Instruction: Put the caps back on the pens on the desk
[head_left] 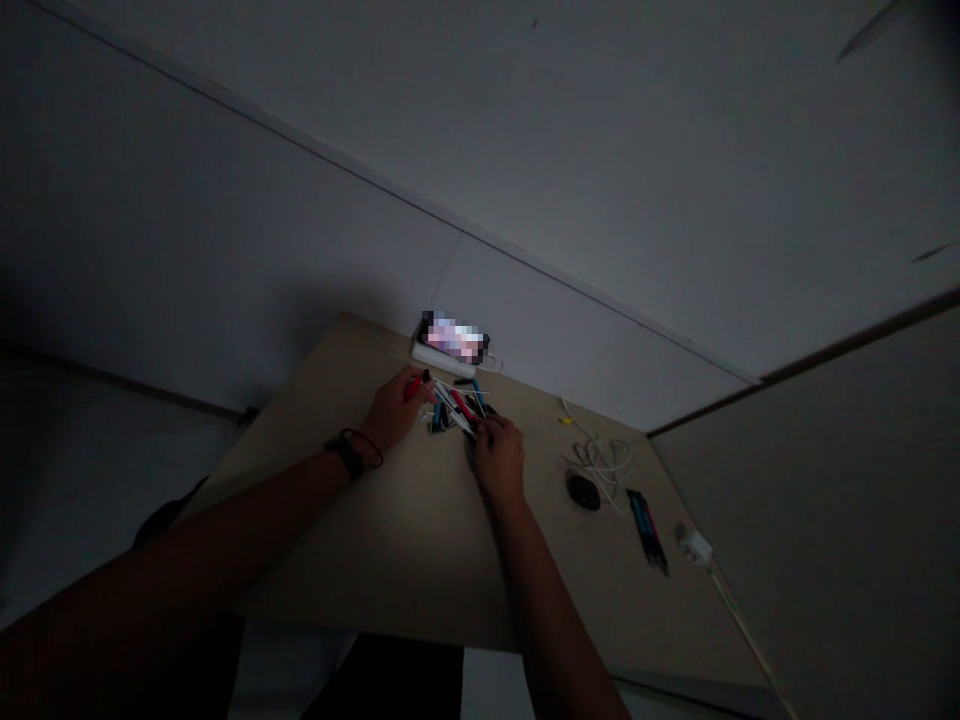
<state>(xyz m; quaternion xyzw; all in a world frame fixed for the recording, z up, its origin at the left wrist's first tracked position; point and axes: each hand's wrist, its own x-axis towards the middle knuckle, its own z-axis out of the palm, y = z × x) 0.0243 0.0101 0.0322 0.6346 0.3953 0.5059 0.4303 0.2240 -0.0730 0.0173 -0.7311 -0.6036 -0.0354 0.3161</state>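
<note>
My left hand [395, 408], with a dark band and a thin loop at its wrist, is closed on a red pen [413, 387] at the left side of a loose pile. Pens and thin sticks in white, red, blue and black make up the pile [455, 408] on the table. At the pile's right edge my right hand [499, 455] has its fingers bent down over dark pieces; what they hold, if anything, is too dark and small to make out.
A lit phone [454, 338] leans on a white block [442, 361] behind the pile. Rightward on the table [420, 560] lie a black mouse [583, 491], coiled white cable [600, 458], a bundle of pens [646, 530] and a white plug [696, 546]. A wall stands behind.
</note>
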